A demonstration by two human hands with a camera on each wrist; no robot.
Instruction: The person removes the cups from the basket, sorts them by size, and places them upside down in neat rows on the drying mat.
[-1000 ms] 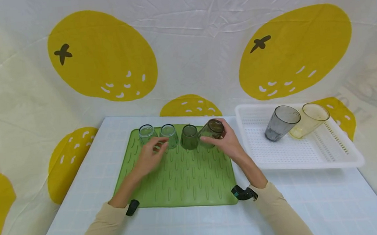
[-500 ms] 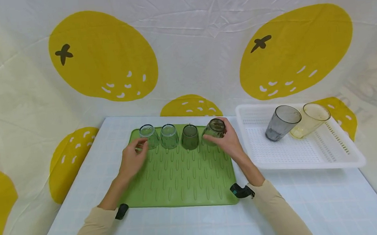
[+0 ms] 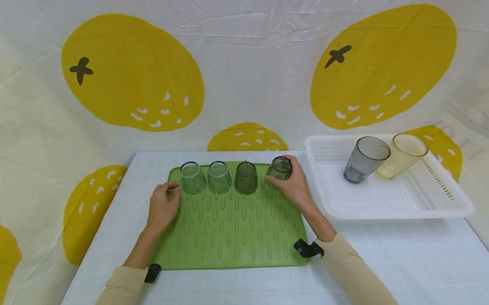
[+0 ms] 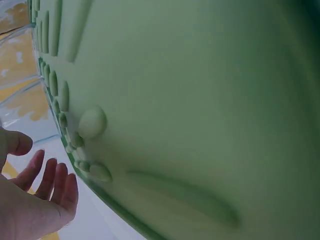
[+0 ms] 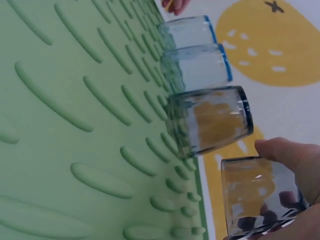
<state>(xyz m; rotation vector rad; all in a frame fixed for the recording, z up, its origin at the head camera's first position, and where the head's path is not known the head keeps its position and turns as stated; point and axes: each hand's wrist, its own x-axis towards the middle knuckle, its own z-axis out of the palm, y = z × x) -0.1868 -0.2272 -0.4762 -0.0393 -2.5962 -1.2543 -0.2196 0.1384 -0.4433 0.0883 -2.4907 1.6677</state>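
Observation:
In the head view, my right hand grips a smoky dark glass at the mat's back right corner. The right wrist view shows my thumb along one side of that glass, fingers round the far side; its near edge looks slightly apart from the mat. To its left stand a dark green-grey glass and two clear bluish glasses, one in the middle and one at the left end, narrow ends up. Beside the latter, my left hand holds nothing, its fingers loosely bent.
Under the glasses lies a green ridged drying mat on a pale checked table. A white plastic basket stands to the right, with a grey glass and a yellowish glass leaning in it. A lemon-print sheet hangs behind.
My left hand has moved left, from in front of the clear glasses to the mat's left edge. My right hand has shifted the dark glass slightly right, and it is less tilted.

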